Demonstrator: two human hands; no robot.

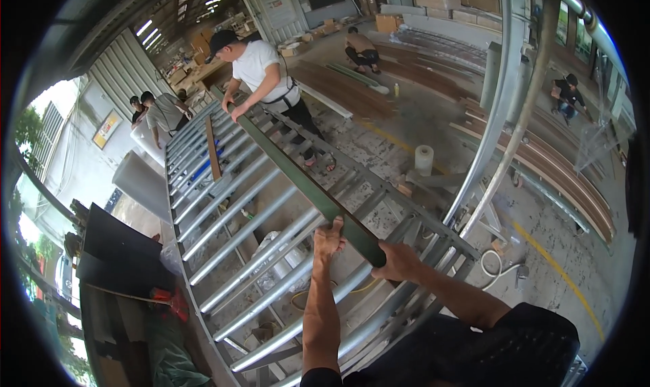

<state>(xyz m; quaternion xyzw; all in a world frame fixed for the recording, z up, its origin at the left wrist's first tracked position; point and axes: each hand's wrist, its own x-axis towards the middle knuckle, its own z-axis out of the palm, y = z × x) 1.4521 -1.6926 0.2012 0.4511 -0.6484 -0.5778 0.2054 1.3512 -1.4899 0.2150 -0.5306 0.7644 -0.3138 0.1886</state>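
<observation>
Both hands clamp the near end of a long dark green plank (298, 178) — left hand (329, 237) curled over its edge, right hand (398, 262) apparently wrapped round the tip — above a grey roller rack (257, 252).

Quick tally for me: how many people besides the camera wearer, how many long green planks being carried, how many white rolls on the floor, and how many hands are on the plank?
Other people: 5, one at the plank's far end
Long green plank: 1
White roll on the floor: 1
Hands on the plank: 4, including left hand and right hand
Total: 11
</observation>
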